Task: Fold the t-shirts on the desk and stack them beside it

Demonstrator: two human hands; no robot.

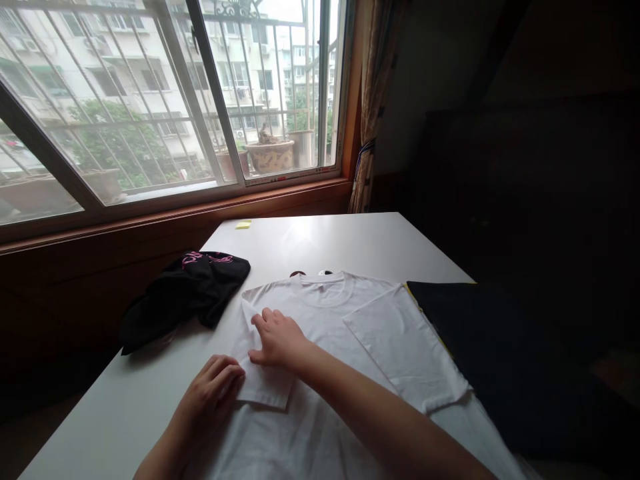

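A white T-shirt lies spread on the white table, its collar toward the far end. The left sleeve is folded inward over the body, and the other sleeve also lies across the front. My left hand is at the shirt's left edge, with curled fingers closed on the cloth; its fingertips are partly hidden. Over the folded left side, my right hand rests with its fingers bent and its thumb apart from them, touching the fabric. My right forearm crosses above the shirt's middle.
A crumpled black garment with pink print lies at the table's left edge. Dark cloth with a yellow edge is on the right. Two small round objects peek out beyond the collar. A yellow sticky note lies near the far corner.
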